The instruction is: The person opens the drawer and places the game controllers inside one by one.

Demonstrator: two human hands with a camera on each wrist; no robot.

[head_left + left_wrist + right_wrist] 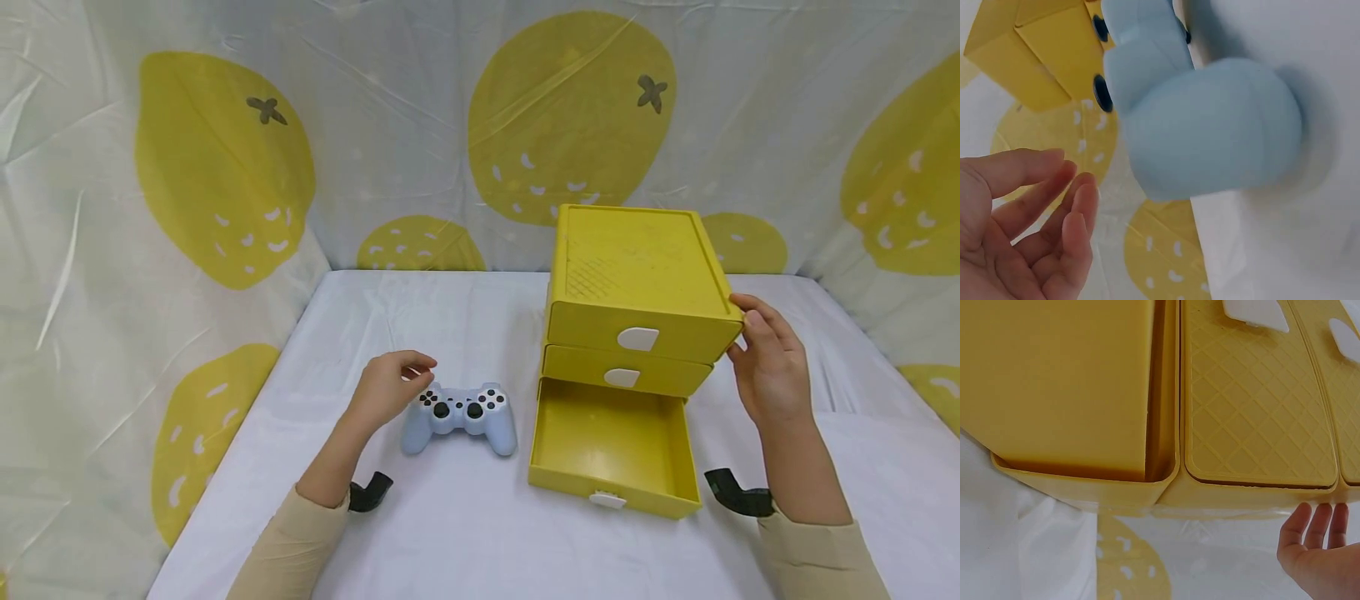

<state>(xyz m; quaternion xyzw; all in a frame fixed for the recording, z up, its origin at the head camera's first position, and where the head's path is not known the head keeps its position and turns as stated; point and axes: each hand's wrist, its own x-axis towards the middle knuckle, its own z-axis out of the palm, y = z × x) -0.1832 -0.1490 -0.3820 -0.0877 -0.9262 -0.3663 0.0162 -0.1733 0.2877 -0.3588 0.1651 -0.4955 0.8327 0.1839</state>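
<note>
A light blue game controller [459,417] lies on the white cloth, buttons and black thumbsticks facing up. Just beyond its left end hovers my left hand [390,385], fingers loosely bent and holding nothing; the left wrist view shows a gap between them and the controller [1210,131]. To the right stands a yellow drawer cabinet [637,258] with white pull tabs. Its bottom drawer [611,429] is pulled out and bare inside, while the two upper drawers are closed. My right hand [772,362] touches the cabinet's right side near the top front corner, fingers mostly straight.
White cloth [450,533] covers the table. Behind and at both sides hangs a pale curtain [397,125] with large yellow lemon prints. A black strap piece [738,493] sticks out at the right wrist, another [369,492] at the left.
</note>
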